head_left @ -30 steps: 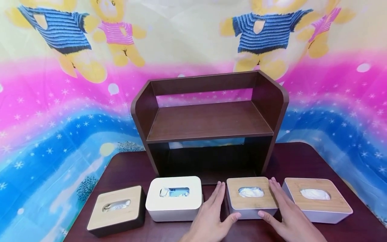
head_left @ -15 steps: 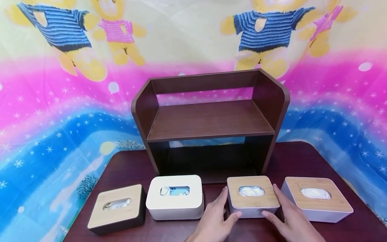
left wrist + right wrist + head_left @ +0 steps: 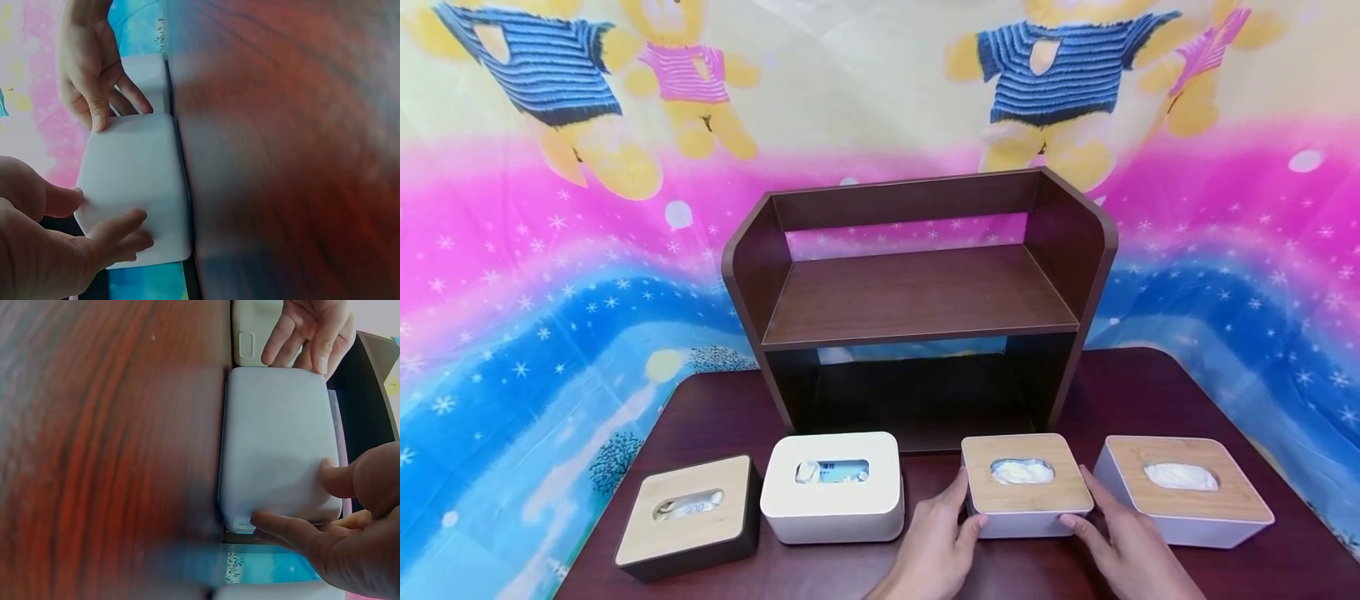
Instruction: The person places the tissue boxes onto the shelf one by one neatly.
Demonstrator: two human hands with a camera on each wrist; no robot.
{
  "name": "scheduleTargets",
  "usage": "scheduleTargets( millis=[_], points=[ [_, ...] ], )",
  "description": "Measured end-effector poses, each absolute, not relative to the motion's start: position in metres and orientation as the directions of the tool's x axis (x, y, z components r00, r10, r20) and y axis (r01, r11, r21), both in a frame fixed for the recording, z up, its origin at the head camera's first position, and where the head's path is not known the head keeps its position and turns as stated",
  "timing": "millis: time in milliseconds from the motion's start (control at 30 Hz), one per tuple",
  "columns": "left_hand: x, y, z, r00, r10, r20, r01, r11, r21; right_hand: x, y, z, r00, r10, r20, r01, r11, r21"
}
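Between my two hands sits a tissue box (image 3: 1030, 487) with a light wood-grain top, pale grey sides and white tissue in its oval opening. My left hand (image 3: 934, 537) holds its left side, thumb at the front corner and fingers along the side. On the opposite side my right hand (image 3: 1126, 533) grips in the same way, with the thumb at the front right corner. Both wrist views show the plain front face of the tissue box (image 3: 134, 187) close up, a hand at each end. In the right wrist view the right thumb and fingers (image 3: 284, 530) lie against its near end.
A dark brown two-tier shelf (image 3: 917, 296) stands behind the boxes on a dark red table (image 3: 700, 417). A white tissue box (image 3: 835, 492) and a black-sided wood-topped one (image 3: 688, 517) lie to the left. Another wood-topped tissue box (image 3: 1187, 492) is close on the right.
Both hands have closed in from beside the middle-right tissue box onto its sides, thumbs now at its front corners. The boxes and shelf keep their places.
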State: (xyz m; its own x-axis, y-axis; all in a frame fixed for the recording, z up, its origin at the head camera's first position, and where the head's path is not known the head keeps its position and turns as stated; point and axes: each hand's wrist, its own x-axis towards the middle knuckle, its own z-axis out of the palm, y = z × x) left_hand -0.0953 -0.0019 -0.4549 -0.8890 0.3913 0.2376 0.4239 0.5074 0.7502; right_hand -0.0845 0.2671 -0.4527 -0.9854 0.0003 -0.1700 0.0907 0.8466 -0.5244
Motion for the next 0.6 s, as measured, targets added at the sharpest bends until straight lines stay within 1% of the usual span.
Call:
scheduleTargets(
  millis=[167, 300, 400, 500, 533, 567, 600],
  points=[
    [-0.096, 0.0, -0.456, -0.887, 0.368, 0.28, 0.442, 0.495, 0.748, -0.084, 0.267, -0.453, -0.992, 0.025, -0.122, 0.087, 0.843, -0.531],
    [-0.096, 0.001, -0.455, -0.895, 0.34, 0.29, 0.431, 0.484, 0.762, -0.082, 0.265, -0.452, -0.995, 0.05, -0.085, 0.089, 0.833, -0.546],
    [-0.097, 0.001, -0.456, -0.904, 0.314, 0.29, 0.414, 0.474, 0.777, -0.083, 0.262, -0.451, -0.994, 0.068, -0.085, 0.105, 0.821, -0.562],
    [-0.099, 0.001, -0.457, -0.902, 0.281, 0.327, 0.425, 0.459, 0.78, -0.083, 0.257, -0.448, -0.993, 0.09, -0.082, 0.121, 0.806, -0.579],
    [-0.099, 0.001, -0.458, -0.903, 0.27, 0.334, 0.425, 0.453, 0.783, -0.083, 0.255, -0.447, -0.993, 0.095, -0.07, 0.118, 0.804, -0.583],
    [-0.101, 0.0, -0.461, -0.888, 0.26, 0.38, 0.46, 0.449, 0.766, -0.083, 0.253, -0.447, -0.994, 0.1, -0.047, 0.109, 0.802, -0.587],
    [-0.102, 0.0, -0.461, -0.885, 0.248, 0.394, 0.465, 0.442, 0.767, -0.083, 0.251, -0.446, -0.994, 0.105, -0.017, 0.095, 0.8, -0.593]
  ],
)
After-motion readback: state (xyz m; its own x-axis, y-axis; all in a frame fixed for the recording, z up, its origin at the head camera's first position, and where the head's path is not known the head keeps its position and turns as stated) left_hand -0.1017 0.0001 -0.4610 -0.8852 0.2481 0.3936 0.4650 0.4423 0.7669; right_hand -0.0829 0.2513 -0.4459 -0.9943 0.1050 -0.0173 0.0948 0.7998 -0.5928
